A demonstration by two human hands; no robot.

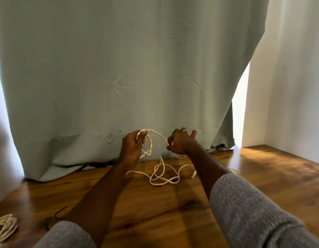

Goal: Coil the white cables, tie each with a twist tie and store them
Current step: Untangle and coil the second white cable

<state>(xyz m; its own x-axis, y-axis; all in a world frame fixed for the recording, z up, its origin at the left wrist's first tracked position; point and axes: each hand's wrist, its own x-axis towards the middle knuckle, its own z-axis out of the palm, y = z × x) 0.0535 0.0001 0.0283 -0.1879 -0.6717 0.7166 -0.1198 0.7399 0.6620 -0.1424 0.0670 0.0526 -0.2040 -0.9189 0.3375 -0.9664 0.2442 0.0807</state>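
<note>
A white cable (156,173) is seen being held up in the middle of the frame, in front of a pale green curtain (119,68) that fills most of the upper picture. The left hand (132,146) is curled round several loops of the cable, which hang from its fingers just left of centre. The right hand (180,142), a ring visible on one finger, pinches the same cable between thumb and fingertips just right of centre — an arc of cable spans the gap between the two hands. Below them, the rest of the cable lies in loose, crossing loops on the wooden floor (155,212), with its plug end resting beside the right forearm. Both forearms are bare, with grey knitted sleeves (244,212) pushed up at the bottom of the frame.

At the lower left edge, a second bundle of white cable (4,228) lies on the floor, partly cut off by the frame. Near it, a thin dark wire (61,212) — possibly a twist tie, though too small to tell — rests on the boards. A white wall (289,77) stands at the right, with bright light showing past the curtain's edge. No brand, label or writing can be read anywhere.
</note>
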